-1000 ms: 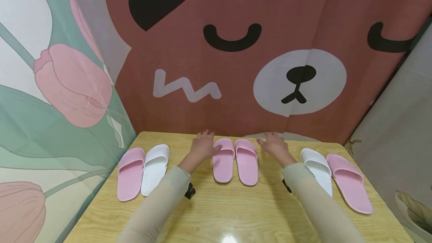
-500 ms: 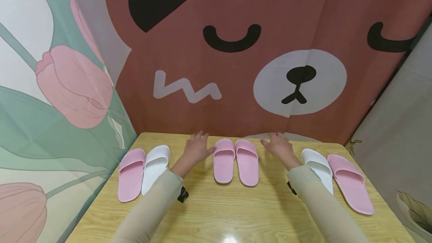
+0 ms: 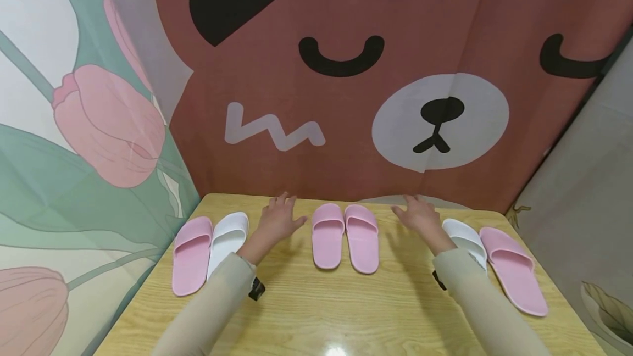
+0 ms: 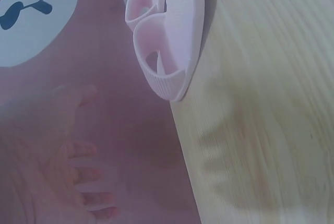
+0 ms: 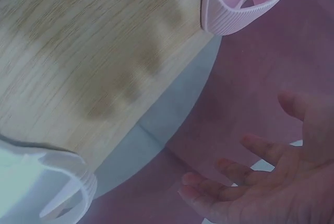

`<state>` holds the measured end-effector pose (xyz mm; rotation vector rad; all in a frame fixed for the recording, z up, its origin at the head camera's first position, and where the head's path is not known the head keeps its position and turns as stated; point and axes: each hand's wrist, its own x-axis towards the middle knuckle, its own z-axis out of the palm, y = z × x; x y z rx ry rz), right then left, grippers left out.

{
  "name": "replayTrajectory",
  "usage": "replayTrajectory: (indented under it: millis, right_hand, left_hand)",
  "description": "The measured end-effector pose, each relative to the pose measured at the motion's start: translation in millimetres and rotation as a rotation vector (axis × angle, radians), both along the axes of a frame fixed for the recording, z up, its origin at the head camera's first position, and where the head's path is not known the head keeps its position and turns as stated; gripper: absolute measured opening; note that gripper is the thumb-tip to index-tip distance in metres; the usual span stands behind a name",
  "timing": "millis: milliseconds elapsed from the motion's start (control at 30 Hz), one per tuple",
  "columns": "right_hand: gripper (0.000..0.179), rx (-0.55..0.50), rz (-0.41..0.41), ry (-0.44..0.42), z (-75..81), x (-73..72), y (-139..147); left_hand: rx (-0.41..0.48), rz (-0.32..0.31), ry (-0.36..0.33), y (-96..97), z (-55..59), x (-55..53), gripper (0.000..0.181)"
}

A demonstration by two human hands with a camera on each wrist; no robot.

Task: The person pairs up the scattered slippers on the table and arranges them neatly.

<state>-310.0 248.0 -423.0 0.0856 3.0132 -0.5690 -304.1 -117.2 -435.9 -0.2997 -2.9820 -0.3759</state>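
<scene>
Two pink slippers stand side by side at the back middle of the table, the left one [image 3: 327, 243] and the right one [image 3: 363, 246]. My left hand [image 3: 278, 218] hovers with spread fingers between the pink pair and a white slipper [image 3: 228, 243]. To the pair's right, my right hand [image 3: 420, 218] is spread above the table near another white slipper [image 3: 465, 235], which my sleeve partly covers. Neither hand holds anything. In the left wrist view the left hand [image 4: 47, 166] is apart from the pink slippers [image 4: 177, 31]; the right wrist view shows loosely bent fingers on the right hand [image 5: 261, 177].
One pink slipper [image 3: 192, 257] lies at the table's left edge, beside the white one. Another pink slipper [image 3: 514, 271] lies at the right. The wooden table [image 3: 316, 312] ends at a hanging bear-print cloth [image 3: 277, 169]. A tulip-print cloth [image 3: 109, 125] hangs at the left.
Both hands have moved outward, away from the middle pink slippers: the left hand to the left, the right hand to the right. The slippers have stayed in place.
</scene>
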Motion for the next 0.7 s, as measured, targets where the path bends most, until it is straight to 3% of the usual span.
replayTrajectory:
  millis: [333, 700]
  right_hand:
    - [0.077, 0.019, -0.009, -0.023, 1.8, 7.6, 17]
    - [0.079, 0.011, -0.021, -0.047, 0.8, 12.6, 39]
  left_hand:
    - [-0.01, -0.016, 0.022, -17.4, 0.2, 5.0, 0.074]
    - [-0.016, 0.029, -0.042, -39.7, -1.1, 7.0, 0.078]
